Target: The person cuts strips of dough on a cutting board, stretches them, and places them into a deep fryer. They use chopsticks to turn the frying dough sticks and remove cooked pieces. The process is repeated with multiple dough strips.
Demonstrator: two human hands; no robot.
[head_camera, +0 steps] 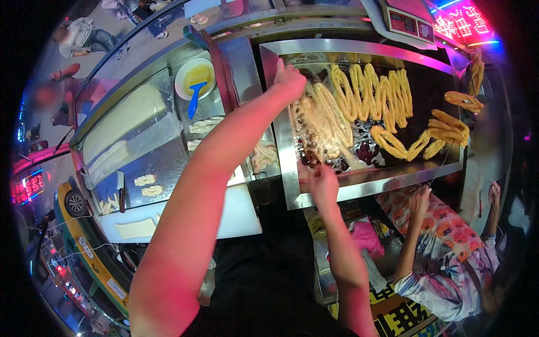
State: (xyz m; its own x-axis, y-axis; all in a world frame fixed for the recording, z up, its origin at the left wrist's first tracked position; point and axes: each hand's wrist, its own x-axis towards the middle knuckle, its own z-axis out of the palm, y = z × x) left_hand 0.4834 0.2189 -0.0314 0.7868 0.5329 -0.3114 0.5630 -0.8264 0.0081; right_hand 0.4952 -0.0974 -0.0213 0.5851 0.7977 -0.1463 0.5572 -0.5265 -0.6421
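Note:
Both my arms reach over a steel frying vat of dark oil. My left hand is over the vat's far left corner, its fingers bent; what they hold cannot be told. Near the front rim, my right hand has its fingers drawn together at the near end of a bubbling strip of dough. Beside it lies a pale, long dough stick. Farther right, several golden fried dough sticks float in a row, with browner ones at the right end.
A co-worker's hand holds a thin metal rod at the vat's right. At left are a dough slab under plastic, a bowl with a blue brush, a knife and a white cutting board. A scale stands beyond the vat.

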